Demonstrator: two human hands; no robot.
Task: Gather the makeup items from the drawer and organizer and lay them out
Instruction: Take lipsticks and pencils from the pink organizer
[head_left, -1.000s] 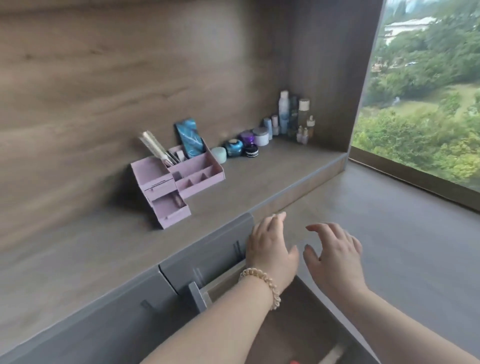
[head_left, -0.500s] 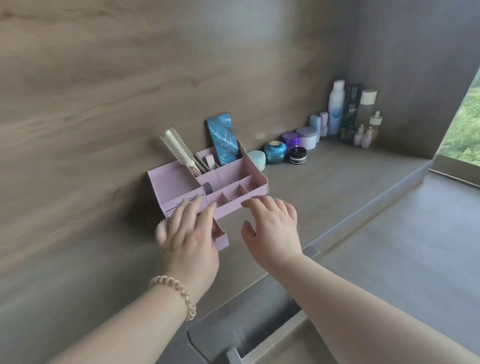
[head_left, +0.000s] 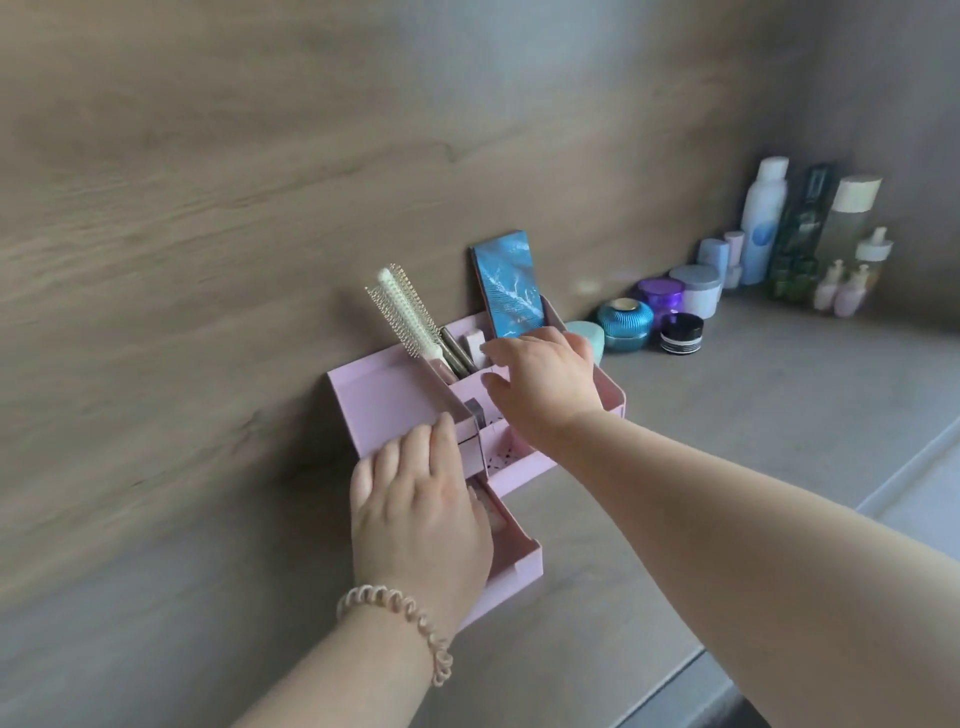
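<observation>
A pink organizer (head_left: 379, 402) stands on the shelf against the wooden wall, its small bottom drawer (head_left: 514, 561) pulled out. A round hairbrush (head_left: 405, 312), a blue patterned box (head_left: 506, 286) and a few slim sticks (head_left: 460, 353) stand in its back compartments. My left hand (head_left: 415, 514) lies over the organizer's front left and the pulled-out drawer, fingers straight. My right hand (head_left: 545, 384) hovers over the open compartments, fingers loosely bent and reaching toward the sticks. Neither hand visibly holds anything.
Along the wall to the right sit a mint jar (head_left: 589, 338), a teal jar (head_left: 623, 325), a black jar (head_left: 681, 333), a purple jar (head_left: 660, 296), a white jar (head_left: 696, 288) and several bottles (head_left: 763, 218). The shelf's front edge (head_left: 675, 670) runs lower right.
Both hands rose from the big lower drawer to the pink organizer. The left hand now lies on its front; the right hand has moved over the compartments. The view has closed in.
</observation>
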